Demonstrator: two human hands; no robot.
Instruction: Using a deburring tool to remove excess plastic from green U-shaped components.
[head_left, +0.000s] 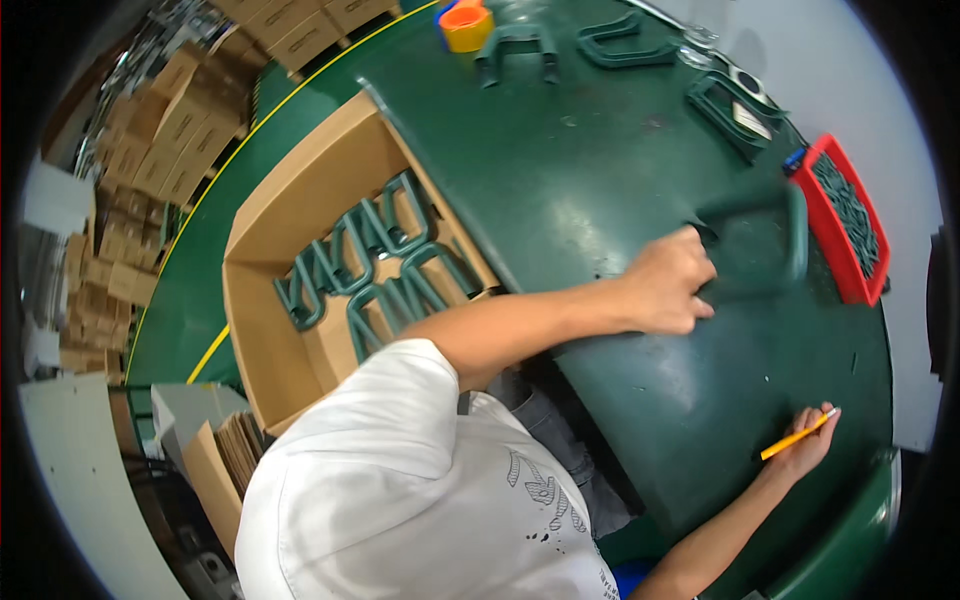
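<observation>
My left hand (665, 285) reaches across the dark green tabletop, its fingers curled at the ends of a green U-shaped handle (795, 235). That handle is smeared by motion, and the fingertips are partly hidden. Nearer the right edge, my right hand (808, 442) is closed around a slim yellow-orange pen-like tool (790, 440) with a pale end. To my left, an open cardboard box (290, 190) contains several more green U-shaped handles (350, 250), loosely laid in rows.
A red bin (855, 275) of small green pieces (845, 205) stands by the wall. More green handles (625, 50) and an orange tape roll (465, 27) lie at the table's far end. Flat cardboard (235, 450) leans beside the box; stacked cartons (185, 130) stand beyond the yellow floor line.
</observation>
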